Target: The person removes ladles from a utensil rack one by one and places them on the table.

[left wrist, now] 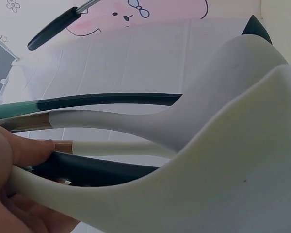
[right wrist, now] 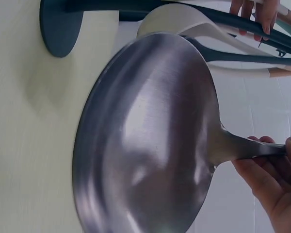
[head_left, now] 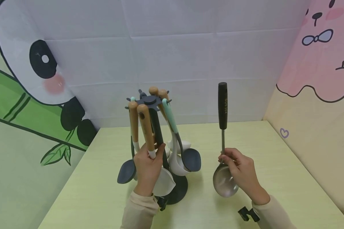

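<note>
My left hand (head_left: 147, 171) grips the dark pole (head_left: 156, 127) of a rotating utensil stand, among the hanging tools. Thumb and fingers wrap that pole in the left wrist view, behind a pale ladle (left wrist: 233, 170). Wooden-handled and mint-handled utensils hang around its hooked top (head_left: 149, 100), over a round dark base (head_left: 180, 189). To the right, my right hand (head_left: 245, 171) pinches a steel ladle (head_left: 224, 184) low on its neck, just above the bowl. This ladle is upright, its black handle (head_left: 222, 106) pointing up. Its shiny bowl (right wrist: 150, 131) fills the right wrist view.
A pale wood-grain table (head_left: 206, 133) lies below. Behind it hangs a creased white backdrop (head_left: 172, 57), with printed cartoon panels on both sides. Grey spatula heads (head_left: 192, 159) stick out from the stand. A black wrist mount (head_left: 248, 214) sits by the right sleeve.
</note>
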Action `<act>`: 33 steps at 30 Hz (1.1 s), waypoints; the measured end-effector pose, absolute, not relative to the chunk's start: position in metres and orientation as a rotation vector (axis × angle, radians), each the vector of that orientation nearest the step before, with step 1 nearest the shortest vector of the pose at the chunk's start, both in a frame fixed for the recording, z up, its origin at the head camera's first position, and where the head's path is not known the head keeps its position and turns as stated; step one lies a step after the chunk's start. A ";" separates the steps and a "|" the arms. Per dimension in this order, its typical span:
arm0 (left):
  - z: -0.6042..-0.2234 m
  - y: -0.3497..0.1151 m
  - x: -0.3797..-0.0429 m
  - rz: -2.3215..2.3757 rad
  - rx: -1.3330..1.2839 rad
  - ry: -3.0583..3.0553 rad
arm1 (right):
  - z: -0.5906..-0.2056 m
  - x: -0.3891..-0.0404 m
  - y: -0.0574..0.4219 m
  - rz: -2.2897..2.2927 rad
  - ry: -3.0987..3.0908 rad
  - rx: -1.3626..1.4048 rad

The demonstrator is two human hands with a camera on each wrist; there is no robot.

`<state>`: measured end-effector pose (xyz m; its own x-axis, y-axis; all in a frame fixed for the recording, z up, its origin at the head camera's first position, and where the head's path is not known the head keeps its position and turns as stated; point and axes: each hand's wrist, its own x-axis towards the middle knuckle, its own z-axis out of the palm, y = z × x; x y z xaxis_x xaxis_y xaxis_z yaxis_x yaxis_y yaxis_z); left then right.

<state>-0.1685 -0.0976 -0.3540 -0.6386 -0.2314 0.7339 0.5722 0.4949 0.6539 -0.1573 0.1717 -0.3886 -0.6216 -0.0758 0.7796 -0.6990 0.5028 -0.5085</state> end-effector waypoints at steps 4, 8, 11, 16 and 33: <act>-0.356 -0.100 -0.168 -1.199 -0.300 -1.891 | -0.389 -0.157 0.183 1.110 -2.056 0.580; -0.356 -0.101 -0.167 -1.191 -0.318 -1.874 | -0.390 -0.157 0.195 1.093 -2.078 0.528; -0.355 -0.101 -0.165 -1.174 -0.331 -1.861 | -0.392 -0.157 0.203 1.075 -2.091 0.497; -0.353 -0.101 -0.161 -1.111 -0.342 -1.848 | -0.393 -0.155 0.214 1.053 -2.114 0.439; -0.345 -0.103 -0.152 -1.080 -0.417 -1.772 | -0.397 -0.154 0.242 1.014 -2.133 0.304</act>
<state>-0.1525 -0.1027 -0.3449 -0.4606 -0.1852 0.8681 0.6867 0.5453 0.4807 -0.1536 0.2421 -0.3965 -0.6965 0.0961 0.7111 -0.4909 0.6590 -0.5699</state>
